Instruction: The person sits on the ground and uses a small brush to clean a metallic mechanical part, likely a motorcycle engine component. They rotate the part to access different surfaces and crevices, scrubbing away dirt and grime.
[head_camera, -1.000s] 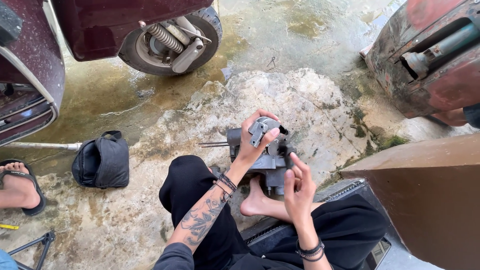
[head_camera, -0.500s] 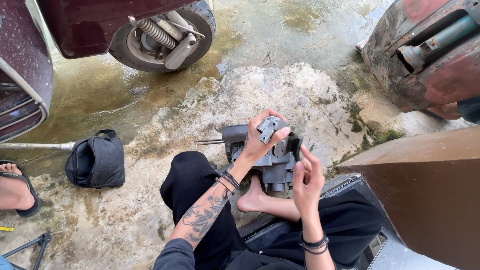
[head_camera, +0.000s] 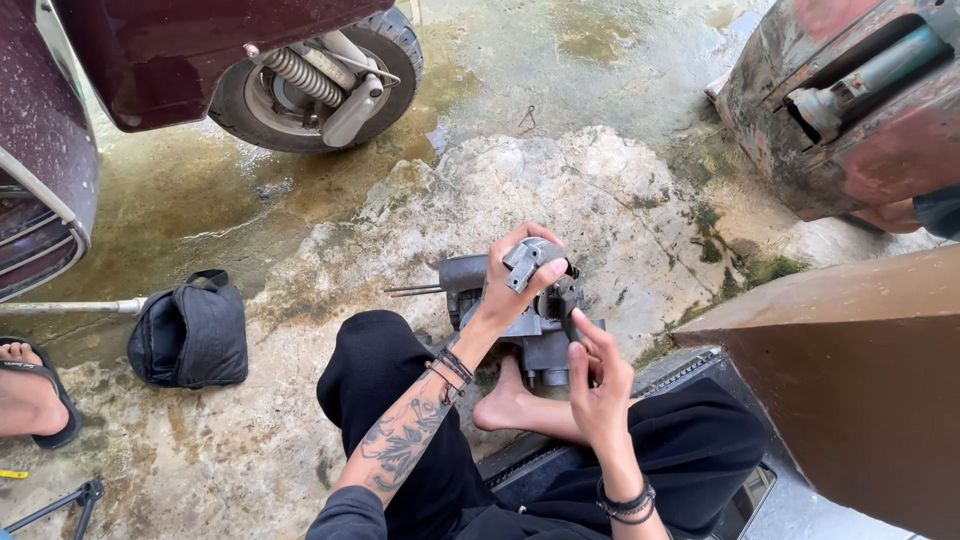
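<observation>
A grey metal engine part (head_camera: 540, 325) stands on the rough concrete between my knees, with thin rods sticking out to its left. My left hand (head_camera: 515, 280) is closed over its top, fingers wrapped around a small grey bracket-like piece. My right hand (head_camera: 598, 375) is at the part's right side, with thumb and fingers pinched against its edge; what they pinch is hidden. My bare foot (head_camera: 505, 405) rests just below the part.
A scooter rear wheel with a spring shock (head_camera: 315, 80) is at the top left. A black pouch (head_camera: 190, 330) lies at left, near another person's sandalled foot (head_camera: 30, 390). A rusty machine body (head_camera: 850, 100) and a brown box (head_camera: 860, 380) stand at right.
The view has shifted slightly. My left hand stays on the part's top; my right hand has moved in closer against its right side.
</observation>
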